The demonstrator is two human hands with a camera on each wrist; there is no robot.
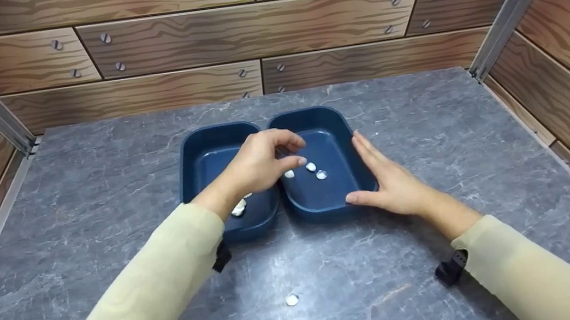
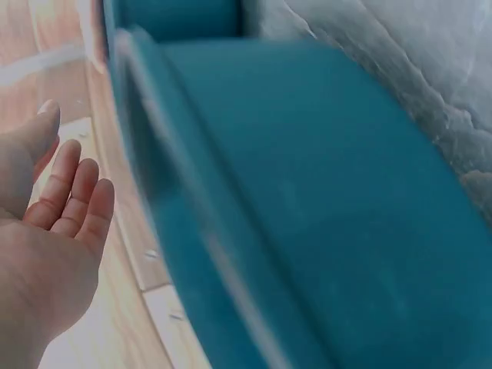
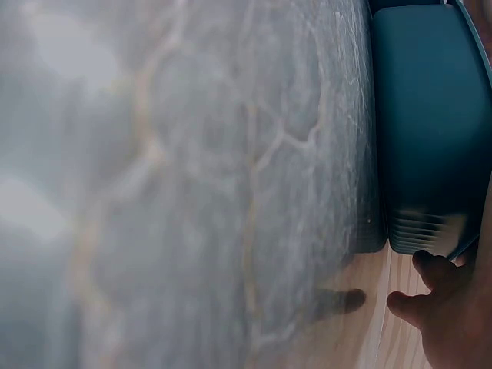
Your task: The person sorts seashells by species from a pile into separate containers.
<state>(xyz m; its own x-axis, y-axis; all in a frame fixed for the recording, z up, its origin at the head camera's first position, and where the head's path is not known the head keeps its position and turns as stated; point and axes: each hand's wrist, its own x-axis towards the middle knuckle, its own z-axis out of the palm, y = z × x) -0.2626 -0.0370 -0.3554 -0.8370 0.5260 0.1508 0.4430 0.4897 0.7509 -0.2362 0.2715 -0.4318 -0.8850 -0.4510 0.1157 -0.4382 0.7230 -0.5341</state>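
Two dark blue bins stand side by side. My left hand [image 1: 266, 160] hovers over their adjoining walls, its relaxed fingers reaching above the right bin [image 1: 314, 213]. In the left wrist view that hand [image 2: 58, 246] shows an empty palm. Beneath its fingertips, small white pebble-like pieces [image 1: 321, 175] lie on the right bin's floor. More white pieces [image 1: 238, 208] are in the left bin [image 1: 234, 235], partly hidden by my left wrist. My right hand [image 1: 395, 184] rests along the right bin's outer right side with fingers extended, thumb at the near corner.
A single white piece [image 1: 292, 299] lies on the grey marbled table [image 1: 99, 168] in front of the bins. Wood-patterned panels [image 1: 246, 30] enclose the back and sides, with metal posts [image 1: 512, 3] at the corners.
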